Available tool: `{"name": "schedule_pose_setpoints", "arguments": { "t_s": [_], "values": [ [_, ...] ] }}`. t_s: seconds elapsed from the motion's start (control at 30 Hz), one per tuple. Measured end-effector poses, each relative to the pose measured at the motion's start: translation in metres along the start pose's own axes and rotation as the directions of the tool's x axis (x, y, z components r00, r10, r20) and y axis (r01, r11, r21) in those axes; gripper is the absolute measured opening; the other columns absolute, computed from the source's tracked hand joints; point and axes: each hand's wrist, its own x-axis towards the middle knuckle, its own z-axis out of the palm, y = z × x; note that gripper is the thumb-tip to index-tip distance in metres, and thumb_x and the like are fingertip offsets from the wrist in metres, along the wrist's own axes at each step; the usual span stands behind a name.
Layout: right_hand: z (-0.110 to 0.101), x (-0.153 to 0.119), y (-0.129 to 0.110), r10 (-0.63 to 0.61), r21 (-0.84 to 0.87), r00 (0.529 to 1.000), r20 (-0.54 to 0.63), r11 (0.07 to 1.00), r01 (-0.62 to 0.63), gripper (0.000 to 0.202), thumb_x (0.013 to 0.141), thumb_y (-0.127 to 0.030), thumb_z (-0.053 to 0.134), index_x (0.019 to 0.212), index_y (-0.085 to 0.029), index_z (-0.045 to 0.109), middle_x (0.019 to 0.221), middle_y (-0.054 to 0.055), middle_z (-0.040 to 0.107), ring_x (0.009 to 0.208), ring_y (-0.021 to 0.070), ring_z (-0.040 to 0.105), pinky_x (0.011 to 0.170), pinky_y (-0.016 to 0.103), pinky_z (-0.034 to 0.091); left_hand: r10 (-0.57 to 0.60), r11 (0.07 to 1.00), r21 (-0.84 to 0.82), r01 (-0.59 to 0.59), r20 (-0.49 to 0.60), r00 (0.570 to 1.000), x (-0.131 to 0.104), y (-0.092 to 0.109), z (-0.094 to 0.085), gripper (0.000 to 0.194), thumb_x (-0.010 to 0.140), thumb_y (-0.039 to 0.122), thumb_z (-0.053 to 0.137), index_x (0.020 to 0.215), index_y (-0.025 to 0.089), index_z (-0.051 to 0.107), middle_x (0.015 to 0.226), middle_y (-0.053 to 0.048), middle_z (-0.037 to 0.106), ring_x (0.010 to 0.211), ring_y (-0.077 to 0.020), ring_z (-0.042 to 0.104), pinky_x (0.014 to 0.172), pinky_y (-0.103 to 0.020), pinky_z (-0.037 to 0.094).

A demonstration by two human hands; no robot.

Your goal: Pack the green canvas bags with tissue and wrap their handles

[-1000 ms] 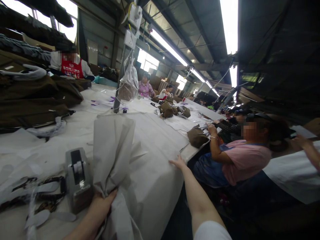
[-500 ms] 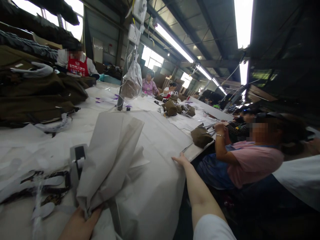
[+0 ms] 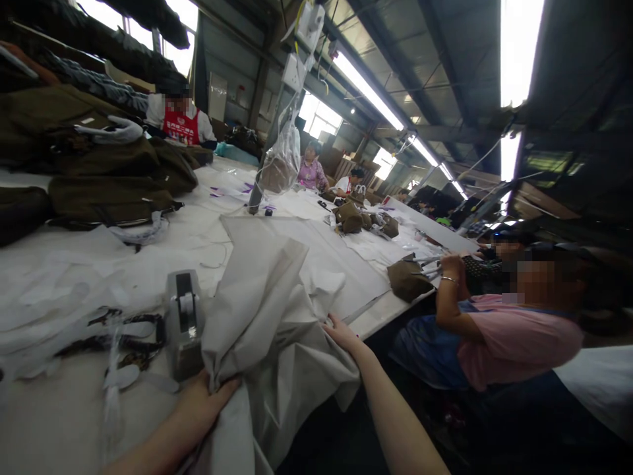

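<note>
A large thin off-white sheet [image 3: 250, 300] lies bunched in folds at the near edge of the table. My left hand [image 3: 208, 399] is closed around a gathered part of it, low in the view. On the sheet's right side, my right hand [image 3: 343, 335] rests against the crumpled folds with its fingers stretched out. Part of those fingers is hidden by the material. Just left of the sheet stands a grey tape dispenser [image 3: 185, 323], close beyond my left hand.
Dark patterned straps [image 3: 141, 336] and clear plastic lie at left. Olive-brown bags [image 3: 109, 198] are piled behind them. A post [image 3: 257, 191] carries a hanging plastic bag [image 3: 281, 161]. At right, a person in pink [image 3: 524, 336] handles a small brown bag [image 3: 409, 278]; others sit farther back.
The sheet has drawn together into more folds, baring a strip of table edge. My right hand has moved left with it. The view has shifted, so the tape dispenser now shows fully.
</note>
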Motion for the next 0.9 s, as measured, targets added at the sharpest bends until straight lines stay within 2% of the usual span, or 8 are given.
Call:
{"name": "schedule_pose_setpoints", "arguments": {
  "t_s": [0.13,0.2,0.37,0.47,0.57,0.7,0.8,0.9],
  "values": [
    [0.063,-0.064,-0.061,-0.175,0.117,0.983,0.056,0.979,0.168,0.053,0.083,-0.033,0.064,0.133,-0.017,0.055,0.126,0.011,0.066,0.116,0.0265,0.061,0.102,0.039,0.046,-0.058,0.968,-0.221,0.121,0.274,0.96,-0.015,0.013,0.02,0.055,0.062,0.051,0.08,0.104,0.018,0.07,0.114,-0.014,0.073,0.114,-0.0359,0.064,0.106,-0.046,0.046],
    [0.089,-0.104,-0.093,-0.433,0.336,0.896,0.097,0.862,0.38,0.048,0.082,-0.029,0.066,0.127,-0.017,0.06,0.124,0.01,0.067,0.114,0.0273,0.062,0.1,0.039,0.047,-0.034,0.938,-0.306,0.165,0.392,0.919,-0.022,0.016,0.028,0.058,0.064,0.052,0.08,0.108,0.015,0.07,0.119,-0.015,0.071,0.114,-0.0342,0.064,0.105,-0.045,0.047],
    [0.099,-0.168,-0.125,-0.499,0.493,0.846,0.187,0.793,0.359,0.035,0.082,-0.035,0.067,0.114,-0.021,0.068,0.1,0.006,0.072,0.095,0.0266,0.066,0.086,0.038,0.053,-0.019,0.93,-0.342,0.132,0.315,0.949,-0.034,0.021,0.025,0.061,0.058,0.041,0.084,0.107,0.008,0.07,0.111,-0.019,0.073,0.108,-0.0381,0.066,0.099,-0.049,0.05],
    [0.087,-0.171,-0.109,-0.461,0.54,0.887,-0.014,0.743,0.395,0.031,0.082,-0.042,0.068,0.104,-0.02,0.069,0.092,0.006,0.07,0.087,0.0233,0.065,0.084,0.036,0.053,-0.029,0.922,-0.368,0.118,0.238,0.971,-0.043,0.035,0.012,0.058,0.056,0.036,0.084,0.105,0.008,0.071,0.108,-0.018,0.074,0.105,-0.0378,0.067,0.098,-0.048,0.051],
    [0.085,-0.176,-0.094,-0.334,0.604,0.898,-0.286,0.665,0.44,0.051,0.082,-0.056,0.065,0.118,-0.021,0.064,0.117,0.013,0.066,0.112,0.0287,0.061,0.098,0.042,0.048,-0.011,0.91,-0.406,0.079,0.168,0.986,-0.057,0.053,-0.001,0.057,0.057,0.034,0.085,0.106,0.01,0.071,0.109,-0.016,0.074,0.107,-0.0348,0.067,0.101,-0.045,0.05],
    [0.097,-0.222,-0.108,-0.437,0.682,0.898,0.055,0.673,0.286,0.094,0.075,-0.066,0.068,0.152,-0.024,0.033,0.15,0.014,0.044,0.14,0.0327,0.039,0.115,0.047,0.032,0.05,0.911,-0.412,-0.037,0.022,0.999,-0.077,0.066,-0.014,0.057,0.065,0.036,0.079,0.116,0.013,0.066,0.118,-0.013,0.072,0.113,-0.0302,0.065,0.106,-0.043,0.047],
    [0.105,-0.261,-0.133,-0.335,0.577,0.876,0.348,0.813,0.081,0.075,0.083,-0.057,0.065,0.148,-0.025,0.043,0.149,0.01,0.047,0.144,0.03,0.034,0.12,0.044,0.022,0.108,0.927,-0.351,-0.134,-0.094,0.99,-0.085,0.063,-0.026,0.056,0.066,0.034,0.078,0.116,0.013,0.065,0.121,-0.013,0.07,0.118,-0.0293,0.062,0.109,-0.041,0.045],
    [0.106,-0.267,-0.147,-0.305,0.55,0.89,0.338,0.832,0.076,0.063,0.086,-0.063,0.055,0.14,-0.032,0.054,0.142,0.006,0.056,0.139,0.028,0.042,0.117,0.044,0.03,0.122,0.936,-0.317,-0.15,-0.106,0.987,-0.087,0.057,-0.042,0.049,0.068,0.033,0.075,0.112,0.014,0.067,0.117,-0.012,0.072,0.116,-0.0291,0.063,0.107,-0.041,0.047]
  ]
}}
